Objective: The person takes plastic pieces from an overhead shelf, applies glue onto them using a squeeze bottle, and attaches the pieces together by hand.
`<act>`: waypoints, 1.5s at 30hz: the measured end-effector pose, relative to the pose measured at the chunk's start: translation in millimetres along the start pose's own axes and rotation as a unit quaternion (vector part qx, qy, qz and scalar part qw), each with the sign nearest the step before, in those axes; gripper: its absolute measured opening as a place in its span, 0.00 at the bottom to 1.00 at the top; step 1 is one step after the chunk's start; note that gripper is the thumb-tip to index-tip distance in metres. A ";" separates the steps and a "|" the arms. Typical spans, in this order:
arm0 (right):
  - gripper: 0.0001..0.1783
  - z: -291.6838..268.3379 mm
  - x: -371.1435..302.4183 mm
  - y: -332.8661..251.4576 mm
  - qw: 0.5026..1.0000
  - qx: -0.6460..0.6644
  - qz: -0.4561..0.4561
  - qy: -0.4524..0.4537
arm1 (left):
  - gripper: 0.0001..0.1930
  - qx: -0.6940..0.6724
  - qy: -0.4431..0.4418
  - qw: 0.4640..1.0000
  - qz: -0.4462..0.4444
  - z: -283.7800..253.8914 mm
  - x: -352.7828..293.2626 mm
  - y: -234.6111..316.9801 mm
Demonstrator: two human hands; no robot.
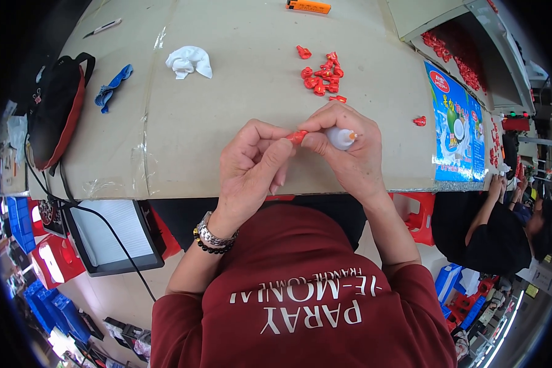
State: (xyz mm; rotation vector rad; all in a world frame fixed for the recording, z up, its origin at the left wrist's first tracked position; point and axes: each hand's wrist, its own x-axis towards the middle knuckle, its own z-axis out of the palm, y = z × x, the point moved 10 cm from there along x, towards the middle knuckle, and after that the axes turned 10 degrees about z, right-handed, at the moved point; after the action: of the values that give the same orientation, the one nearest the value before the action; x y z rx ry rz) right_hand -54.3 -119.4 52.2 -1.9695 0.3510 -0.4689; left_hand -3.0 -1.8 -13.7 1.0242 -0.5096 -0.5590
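Observation:
Close to the table's near edge, a small glossy red piece [297, 137] is held between both my hands. My left hand [257, 156] pinches its left end between thumb and fingers. With thumb and forefinger, my right hand [349, 144] grips the other end. Tucked in that same right hand is a small whitish squeeze bottle [340, 138] with a thin orange tip pointing right. Beyond my hands lies a loose cluster of several similar red pieces [321, 78]. A single red piece [419, 121] rests apart, to the right.
A crumpled white tissue [189, 62], a blue cloth strip [112, 88], a black-and-red bag [60, 113] and a white-handled pen-like tool [103, 28] lie left. An orange cutter [308, 7] is at the far edge. A blue printed sheet [457, 126] and an open box of red pieces [457, 58] stand right; a person sits beyond.

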 end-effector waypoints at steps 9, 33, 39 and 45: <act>0.07 3.1 -0.3 26.0 0.990 0.091 0.097 -0.039 | 0.03 0.017 0.002 0.999 -0.034 5.2 -2.1 -3.3; 0.06 6.6 0.3 39.3 0.965 0.144 0.198 -0.089 | 0.11 -0.109 0.038 0.978 -0.173 5.4 -10.1 -29.9; 0.05 9.7 -1.1 44.2 0.958 0.166 0.208 -0.104 | 0.13 -0.096 0.047 0.980 -0.167 6.3 -10.3 -29.3; 0.05 11.1 -3.0 44.2 0.959 0.179 0.195 -0.101 | 0.12 -0.090 0.046 0.982 -0.162 7.0 -11.0 -27.2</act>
State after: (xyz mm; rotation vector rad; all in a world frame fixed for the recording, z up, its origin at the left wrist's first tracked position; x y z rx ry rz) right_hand -53.5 -128.0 7.3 -1.5285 0.4752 -0.0663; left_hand -20.9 -10.3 -36.4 0.9600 -0.2046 -0.8279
